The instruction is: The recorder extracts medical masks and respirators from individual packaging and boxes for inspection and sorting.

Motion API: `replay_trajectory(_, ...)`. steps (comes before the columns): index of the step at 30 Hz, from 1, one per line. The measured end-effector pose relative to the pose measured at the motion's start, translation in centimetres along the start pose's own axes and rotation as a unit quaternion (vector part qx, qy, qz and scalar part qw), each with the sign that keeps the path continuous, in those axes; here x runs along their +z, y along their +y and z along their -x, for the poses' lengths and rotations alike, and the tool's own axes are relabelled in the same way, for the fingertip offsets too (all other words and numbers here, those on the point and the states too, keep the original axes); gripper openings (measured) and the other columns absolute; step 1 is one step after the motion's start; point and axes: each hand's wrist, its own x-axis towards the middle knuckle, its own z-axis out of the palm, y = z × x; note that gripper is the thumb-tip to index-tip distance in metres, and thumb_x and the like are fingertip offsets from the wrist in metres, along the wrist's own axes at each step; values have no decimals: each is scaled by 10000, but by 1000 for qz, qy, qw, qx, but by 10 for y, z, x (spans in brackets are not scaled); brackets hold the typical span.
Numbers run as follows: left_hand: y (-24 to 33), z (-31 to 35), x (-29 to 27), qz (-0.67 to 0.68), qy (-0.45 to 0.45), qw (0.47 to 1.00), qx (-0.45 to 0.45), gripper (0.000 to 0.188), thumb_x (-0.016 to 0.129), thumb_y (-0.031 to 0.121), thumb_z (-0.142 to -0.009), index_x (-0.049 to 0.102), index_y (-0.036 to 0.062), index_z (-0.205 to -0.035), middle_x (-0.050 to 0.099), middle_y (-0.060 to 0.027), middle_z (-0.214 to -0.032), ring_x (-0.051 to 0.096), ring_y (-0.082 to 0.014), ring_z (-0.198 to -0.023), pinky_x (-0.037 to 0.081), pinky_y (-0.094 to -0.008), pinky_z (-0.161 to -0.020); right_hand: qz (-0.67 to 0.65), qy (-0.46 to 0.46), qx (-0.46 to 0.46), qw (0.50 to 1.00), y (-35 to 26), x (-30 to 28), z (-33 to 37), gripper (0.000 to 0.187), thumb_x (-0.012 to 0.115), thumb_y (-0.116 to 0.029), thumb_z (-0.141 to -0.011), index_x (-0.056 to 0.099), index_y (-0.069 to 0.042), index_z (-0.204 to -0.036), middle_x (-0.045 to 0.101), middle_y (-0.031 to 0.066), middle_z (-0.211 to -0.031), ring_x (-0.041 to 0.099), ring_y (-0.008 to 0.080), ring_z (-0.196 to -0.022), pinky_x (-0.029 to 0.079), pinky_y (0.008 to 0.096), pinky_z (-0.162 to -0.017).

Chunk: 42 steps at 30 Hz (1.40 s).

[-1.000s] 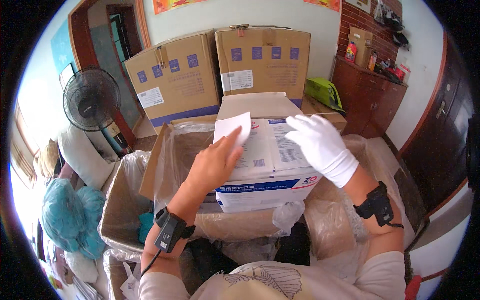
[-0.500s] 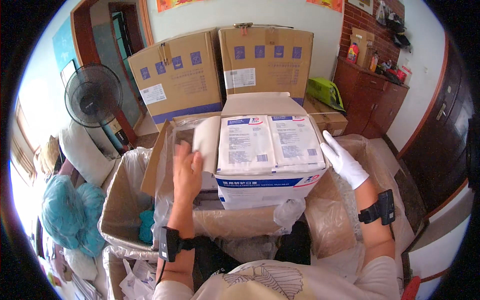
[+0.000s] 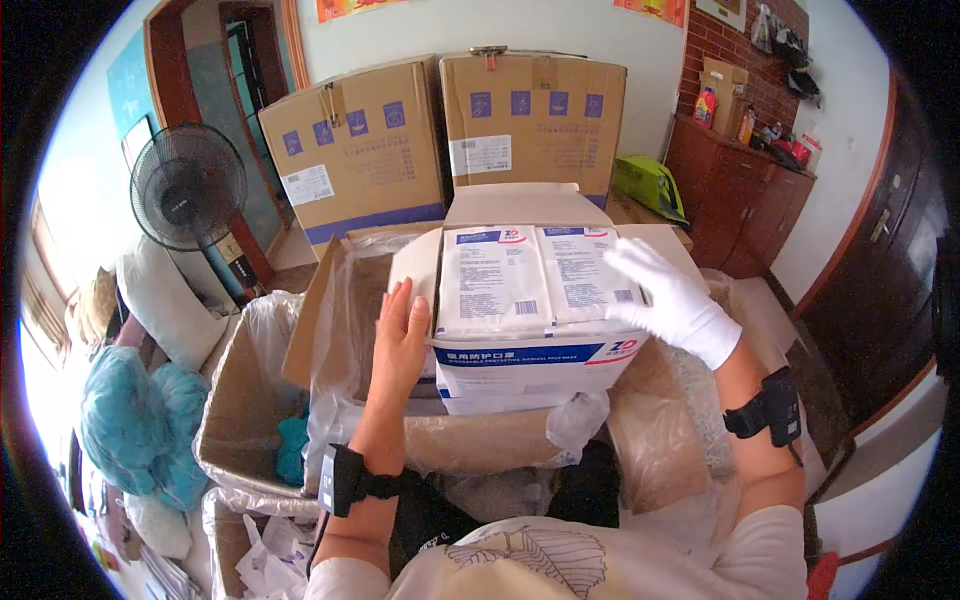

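Observation:
In front of me stands a white and blue mask box with its flaps folded up and out. Two stacks of flat white packets, a left packet and a right packet, fill it to the top. My left hand, bare, is upright beside the box's left wall, fingers stretched and holding nothing. In a white glove, my right hand reaches over the box's right edge. Its fingers are spread, with the tips over the right packet; whether they touch it I cannot tell.
The mask box rests on an open carton lined with clear plastic. A plastic-lined carton stands left, near blue bundles. Behind are two tall cartons, a left carton and a right carton. A fan stands far left.
My right hand has moved left from the box's outer right side to over the right packet. My left hand has shifted slightly right, closer to the box's wall.

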Motion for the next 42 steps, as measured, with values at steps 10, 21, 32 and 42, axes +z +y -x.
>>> replay_trajectory(10, 65, 27, 1, -232, -106, 927, 277, 263, 532, 273, -825, 598, 131, -1037, 518, -66, -1175, 351, -285, -1206, 129, -503, -1021, -53, -250, -116, 960, -4, 6, -31, 524, 603, -324, -762, 482, -27, -1176, 409, 203, -1257, 354, 324, -1193, 283, 346, -995)
replay_trajectory(21, 56, 27, 3, -206, -112, 942, 241, 266, 554, 243, -803, 594, 140, -1045, 524, -66, -1167, 395, -269, -1169, 164, -485, -1017, 100, -180, -171, 964, -9, 0, -21, 339, 513, -211, -779, 546, -24, -1059, 537, 204, -1082, 564, 340, -881, 465, 383, -776)
replay_trajectory(32, 52, 28, 1, -204, -95, 942, 251, 257, 550, 238, -805, 597, 128, -1032, 533, -80, -1149, 413, -267, -1148, 188, -471, -1008, 71, -30, -93, 993, -1, 11, -14, 194, 473, -105, -814, 577, -39, -963, 607, 176, -862, 596, 305, -737, 487, 345, -638)
replay_trajectory(42, 63, 33, 6, -183, -81, 951, 237, 269, 510, 276, -839, 603, 114, -1032, 525, -105, -1157, 393, -284, -1167, 166, -464, -1016, -86, 433, 15, 897, 33, -24, -13, 133, 424, -110, -894, 504, -5, -885, 498, 120, -700, 477, 167, -636, 411, 298, -598)
